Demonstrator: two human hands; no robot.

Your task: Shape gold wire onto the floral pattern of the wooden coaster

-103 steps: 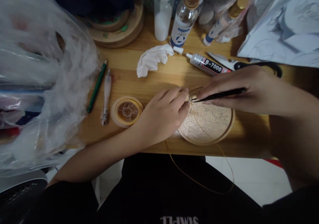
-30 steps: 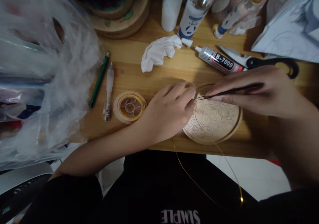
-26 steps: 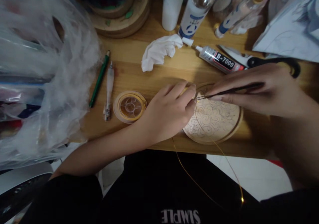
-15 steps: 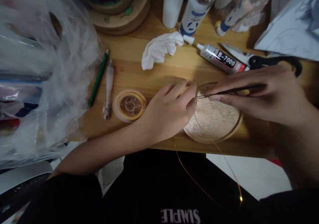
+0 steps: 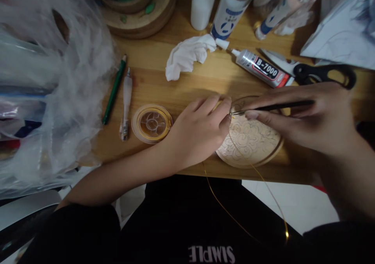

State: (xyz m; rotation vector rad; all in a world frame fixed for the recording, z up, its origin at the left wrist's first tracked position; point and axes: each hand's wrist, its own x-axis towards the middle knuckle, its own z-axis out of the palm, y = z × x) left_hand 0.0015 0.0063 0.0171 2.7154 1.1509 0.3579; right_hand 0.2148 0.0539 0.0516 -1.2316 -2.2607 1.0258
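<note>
My right hand (image 5: 307, 117) grips dark, slim tweezers (image 5: 281, 105). Their tips meet the curled fingertips of my left hand (image 5: 199, 133) over the upper left of a round wooden disc (image 5: 252, 140). Line-drawn flowers and scrolls cover the disc's pale face. Thin gold wire (image 5: 271, 193) runs from the fingertips across the disc, loops down over the lap and comes back up under my left hand. My left fingers are closed at the wire by the tweezer tips; the thumb is mostly hidden. A spool of gold wire (image 5: 152, 124) lies left of that hand.
Behind the disc lie a B-7000 glue tube (image 5: 263, 68), black-handled scissors (image 5: 322, 73) and a crumpled tissue (image 5: 189, 56). Bottles (image 5: 230, 15) stand at the back. A green pencil (image 5: 115, 90) and a white pen (image 5: 126, 103) lie beside a plastic bag (image 5: 73, 80).
The tweezers and right hand have shifted very slightly, and the wire's lower loop has swung a little to the right. My left hand keeps its place.
</note>
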